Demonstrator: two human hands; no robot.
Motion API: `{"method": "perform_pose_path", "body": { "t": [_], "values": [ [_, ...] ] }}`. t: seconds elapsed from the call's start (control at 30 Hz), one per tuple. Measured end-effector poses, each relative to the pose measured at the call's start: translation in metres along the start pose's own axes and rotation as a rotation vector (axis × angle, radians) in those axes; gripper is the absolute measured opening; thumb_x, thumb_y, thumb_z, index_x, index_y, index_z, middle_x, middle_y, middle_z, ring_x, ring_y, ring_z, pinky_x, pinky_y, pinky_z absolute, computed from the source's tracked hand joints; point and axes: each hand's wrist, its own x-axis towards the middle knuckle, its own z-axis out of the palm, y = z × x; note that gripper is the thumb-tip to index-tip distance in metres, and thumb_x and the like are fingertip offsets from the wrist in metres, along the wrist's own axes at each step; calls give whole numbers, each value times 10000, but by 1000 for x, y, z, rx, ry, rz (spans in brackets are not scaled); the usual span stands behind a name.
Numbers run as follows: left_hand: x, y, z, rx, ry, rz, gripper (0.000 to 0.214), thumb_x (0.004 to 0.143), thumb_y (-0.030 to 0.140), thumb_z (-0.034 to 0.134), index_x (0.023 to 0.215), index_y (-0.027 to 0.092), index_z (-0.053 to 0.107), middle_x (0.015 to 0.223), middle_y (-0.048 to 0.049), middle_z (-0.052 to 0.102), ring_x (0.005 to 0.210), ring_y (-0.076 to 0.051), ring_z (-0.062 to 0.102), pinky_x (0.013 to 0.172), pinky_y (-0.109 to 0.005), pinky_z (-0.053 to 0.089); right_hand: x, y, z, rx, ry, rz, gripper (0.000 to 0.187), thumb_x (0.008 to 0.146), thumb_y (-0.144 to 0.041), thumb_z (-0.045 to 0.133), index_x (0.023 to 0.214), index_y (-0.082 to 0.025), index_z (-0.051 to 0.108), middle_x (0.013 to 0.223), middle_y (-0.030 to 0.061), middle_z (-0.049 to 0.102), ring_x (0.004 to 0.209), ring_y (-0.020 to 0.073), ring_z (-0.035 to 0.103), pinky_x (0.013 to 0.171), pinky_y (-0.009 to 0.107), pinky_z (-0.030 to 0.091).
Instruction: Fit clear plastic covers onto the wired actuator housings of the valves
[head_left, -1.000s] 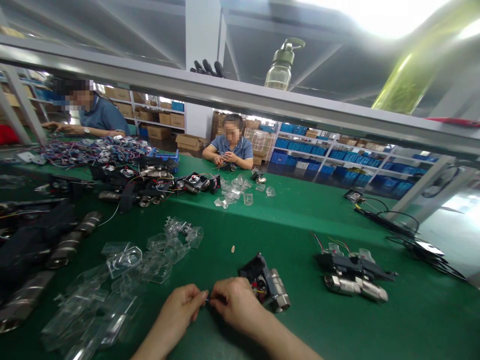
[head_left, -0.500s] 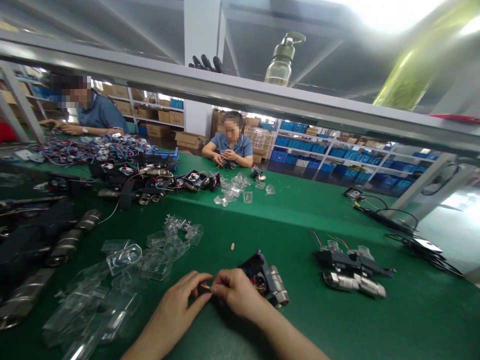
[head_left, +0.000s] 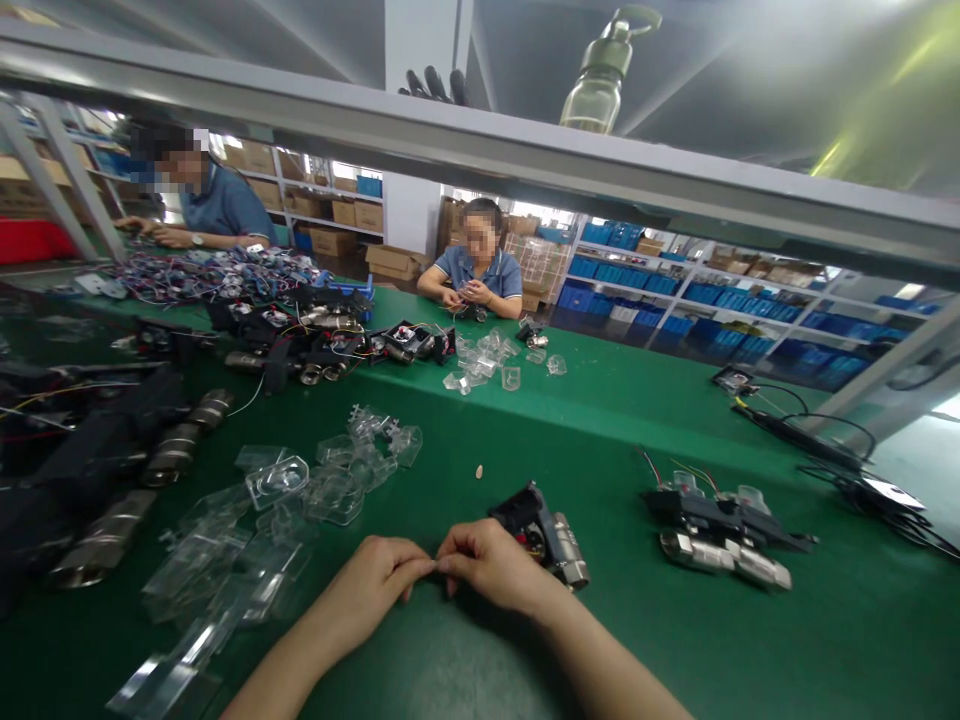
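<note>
My left hand point(head_left: 379, 585) and my right hand point(head_left: 491, 565) meet fingertip to fingertip low over the green table point(head_left: 600, 420), both pinched on something small and thin between them, too small to make out. A black-and-silver assembly point(head_left: 547, 530) with coloured wires lies just behind my right hand, touching its knuckles. Several clear plastic covers point(head_left: 285, 500) are scattered left of my left hand.
A second black-and-silver unit point(head_left: 720, 530) with wires lies to the right. Dark units and metal cylinders point(head_left: 150, 460) crowd the left side. Black cables point(head_left: 825, 450) run at the far right. Two other people point(head_left: 480, 270) work across the table. A bottle point(head_left: 600, 80) stands on the shelf rail above.
The view has tilted and shifted a little. My hands stay pinched together in front of the assembly, the fingertips now closer.
</note>
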Motion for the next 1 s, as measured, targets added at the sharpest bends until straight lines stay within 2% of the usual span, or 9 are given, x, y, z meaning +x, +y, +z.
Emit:
{"method": "perform_pose_path", "body": {
  "t": [0.07,0.17,0.3,0.4,0.5,0.57,0.63,0.8,1.0],
  "values": [
    [2,-3,4,-111,0,-116,460,810,521,422,528,175,532,445,51,424,398,-97,404,453,-233,300,-2,-2,2,-74,29,-26,110,799,-189,585,763,-163,685,614,-19,653,568,90,549,556,174,361],
    [5,-8,12,-260,11,-250,511,707,641,432,584,165,574,423,63,393,315,-89,333,366,-232,240,-5,-2,7,-236,109,-83,125,805,-180,581,830,-175,704,681,1,682,596,104,575,569,182,367],
    [8,-12,19,-307,13,-300,610,669,704,392,688,141,625,433,62,406,286,-89,286,325,-237,219,-7,0,12,-375,135,-197,177,841,-182,535,890,-197,705,776,23,704,691,126,614,622,189,382],
    [7,-11,18,-276,47,-265,541,718,647,403,633,155,612,432,45,425,347,-109,356,391,-243,276,-7,1,12,-406,136,-210,202,861,-198,501,830,-195,700,752,25,695,695,131,614,624,193,375],
    [3,-5,11,-100,93,-106,429,805,512,433,590,177,593,540,1,533,553,-153,519,568,-259,368,-7,-2,10,-386,160,-166,187,859,-217,506,831,-189,688,721,17,674,668,126,596,602,197,358],
    [0,0,6,52,108,12,331,839,438,453,703,191,625,712,-17,610,715,-175,571,676,-267,383,-7,-4,6,-337,156,-121,169,850,-220,518,827,-179,680,666,2,642,617,115,564,580,198,343],
    [-3,4,3,146,110,78,250,857,405,464,848,212,623,842,-19,622,803,-181,577,721,-269,381,-6,-7,3,-262,121,-84,150,836,-199,527,794,-163,667,600,-20,593,569,100,522,565,194,334],
    [-4,3,4,200,79,176,310,928,370,339,796,218,574,819,-13,594,792,-169,565,717,-266,373,-4,-7,-2,-59,-6,-30,145,816,-146,519,723,-143,631,523,-57,505,513,75,445,535,177,325],
    [-1,-2,8,58,73,92,348,913,391,331,699,207,534,696,-1,581,680,-156,553,652,-254,362,-5,-6,-3,-13,-57,-40,189,847,-159,477,793,-147,657,559,-39,570,541,79,492,563,169,361]
  ]
}}
